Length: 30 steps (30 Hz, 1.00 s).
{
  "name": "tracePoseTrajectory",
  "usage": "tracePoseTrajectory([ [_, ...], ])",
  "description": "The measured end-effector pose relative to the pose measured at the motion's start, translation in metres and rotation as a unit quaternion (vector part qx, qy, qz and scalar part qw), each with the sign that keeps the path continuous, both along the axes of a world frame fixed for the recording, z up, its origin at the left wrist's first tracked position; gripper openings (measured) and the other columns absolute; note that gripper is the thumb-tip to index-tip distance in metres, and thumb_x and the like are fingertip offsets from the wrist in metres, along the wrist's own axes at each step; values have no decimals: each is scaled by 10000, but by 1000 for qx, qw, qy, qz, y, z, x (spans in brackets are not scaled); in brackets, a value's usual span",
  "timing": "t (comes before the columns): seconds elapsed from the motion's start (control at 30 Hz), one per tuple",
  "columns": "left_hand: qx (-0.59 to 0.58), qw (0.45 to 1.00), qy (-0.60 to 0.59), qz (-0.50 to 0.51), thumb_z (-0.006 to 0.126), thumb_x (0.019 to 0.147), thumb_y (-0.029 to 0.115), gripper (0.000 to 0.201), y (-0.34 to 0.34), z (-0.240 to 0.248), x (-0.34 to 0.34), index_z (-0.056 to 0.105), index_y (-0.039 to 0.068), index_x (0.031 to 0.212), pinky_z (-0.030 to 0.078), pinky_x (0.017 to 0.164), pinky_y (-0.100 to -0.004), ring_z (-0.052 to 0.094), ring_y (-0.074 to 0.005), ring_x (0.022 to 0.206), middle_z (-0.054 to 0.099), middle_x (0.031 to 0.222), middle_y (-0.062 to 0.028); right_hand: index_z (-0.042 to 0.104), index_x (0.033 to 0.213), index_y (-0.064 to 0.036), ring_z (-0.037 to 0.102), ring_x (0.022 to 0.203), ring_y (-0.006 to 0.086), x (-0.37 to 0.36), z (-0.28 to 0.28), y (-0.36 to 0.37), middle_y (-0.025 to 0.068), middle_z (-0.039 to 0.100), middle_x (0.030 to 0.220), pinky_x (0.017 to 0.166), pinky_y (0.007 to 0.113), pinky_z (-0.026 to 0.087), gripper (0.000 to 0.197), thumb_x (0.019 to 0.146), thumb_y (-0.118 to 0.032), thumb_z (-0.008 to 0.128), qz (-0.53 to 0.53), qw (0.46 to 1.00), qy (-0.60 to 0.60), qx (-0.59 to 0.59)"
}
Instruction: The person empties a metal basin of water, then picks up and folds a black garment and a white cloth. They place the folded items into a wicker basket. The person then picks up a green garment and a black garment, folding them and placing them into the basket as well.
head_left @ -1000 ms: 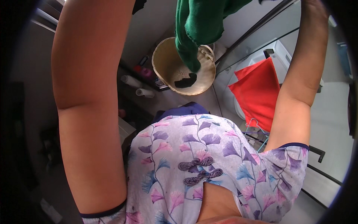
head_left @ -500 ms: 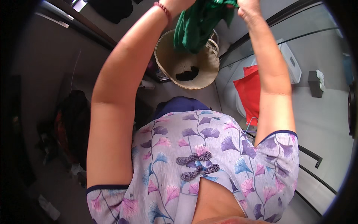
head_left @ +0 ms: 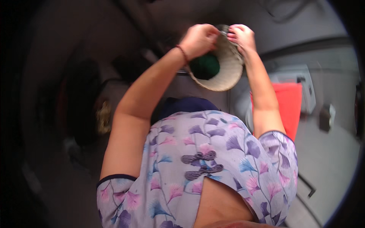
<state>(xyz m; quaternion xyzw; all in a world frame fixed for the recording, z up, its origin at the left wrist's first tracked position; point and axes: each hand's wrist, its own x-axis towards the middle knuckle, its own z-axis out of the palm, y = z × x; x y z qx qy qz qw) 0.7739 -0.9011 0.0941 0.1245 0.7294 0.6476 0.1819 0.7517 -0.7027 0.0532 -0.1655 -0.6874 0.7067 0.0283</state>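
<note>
A pale woven basket (head_left: 229,74) stands in front of me, with the green cloth (head_left: 205,67) lying bunched inside it. My left hand (head_left: 199,40), a dark red bead bracelet at its wrist, is closed over the basket's far left side, fingertips drawn together. Close to its far right rim, my right hand (head_left: 242,37) has its fingers curled. Something small and grey shows between the two hands, too blurred to name. Whether either hand grips it or the rim, I cannot make out.
On the right, a red cloth (head_left: 288,106) hangs beside a white box-like object (head_left: 304,81). Farther right is a dark box (head_left: 324,118) with white tissue. A black handle (head_left: 311,188) sits lower right. Dark blurred items lie on the left.
The green cloth has left my hands and now lies in the basket. Both hands have come down and closer together at the basket's far side. The view has shifted and blurred.
</note>
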Motion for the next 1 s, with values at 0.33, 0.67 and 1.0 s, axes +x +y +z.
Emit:
tracePoseTrajectory([
  [0.33,-13,928,319,193,467,764,-115,232,-135,59,113,588,-20,938,515,671,-280,620,-221,784,602,895,-160,582,972,7,532,751,55,74,53,-183,14,586,848,656,184,443,130,854,-12,529,339,924,175,-28],
  [0.67,-616,616,162,464,703,743,185,705,-317,42,262,336,113,1339,277,978,-501,338,-340,1210,369,1302,-165,331,1322,-124,552,931,397,96,67,-374,258,366,1270,805,431,465,637,758,-62,620,517,698,406,284],
  [1.0,-586,680,164,409,718,715,145,669,-360,31,303,401,114,1303,278,941,-490,397,-305,1130,446,1194,-125,542,1070,-100,581,838,376,100,74,-458,158,562,989,726,435,482,267,806,-104,576,450,659,432,421],
])
